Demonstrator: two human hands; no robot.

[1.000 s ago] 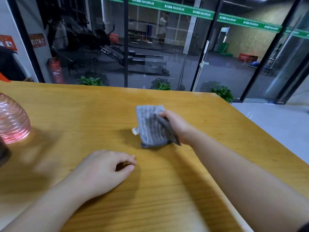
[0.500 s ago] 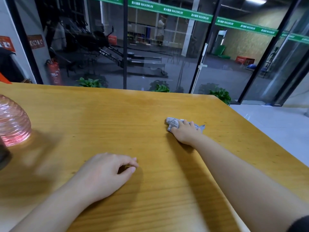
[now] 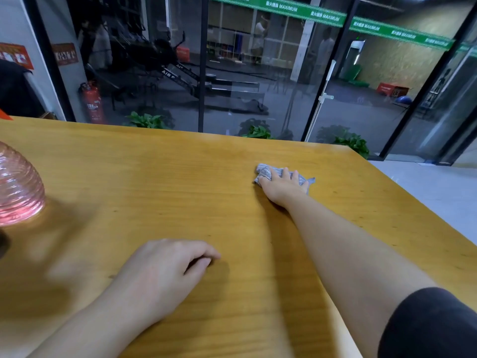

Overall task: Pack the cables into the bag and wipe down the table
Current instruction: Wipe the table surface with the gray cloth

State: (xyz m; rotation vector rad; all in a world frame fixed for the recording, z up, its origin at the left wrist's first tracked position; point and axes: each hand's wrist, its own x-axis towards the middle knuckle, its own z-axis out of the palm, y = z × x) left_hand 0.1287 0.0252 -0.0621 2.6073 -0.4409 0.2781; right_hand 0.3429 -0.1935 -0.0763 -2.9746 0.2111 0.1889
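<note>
A crumpled grey cloth (image 3: 263,171) lies on the yellow wooden table (image 3: 180,189), right of the middle and towards the far edge. My right hand (image 3: 282,187) lies flat on top of it, fingers stretched over the fabric and pressing it to the wood; only the cloth's left end and a right corner show. My left hand (image 3: 160,275) rests on the table near me, fingers loosely curled and holding nothing. No cables or bag are in view.
A pink ribbed transparent bottle (image 3: 18,192) stands at the table's left edge, with a dark object (image 3: 2,244) just in front of it. The table's right edge drops to a light floor. Glass walls and potted plants stand beyond the far edge.
A second ago my right hand held the cloth up loosely near the middle. It has since pressed the bunched cloth onto the table farther right. My left hand has stayed put.
</note>
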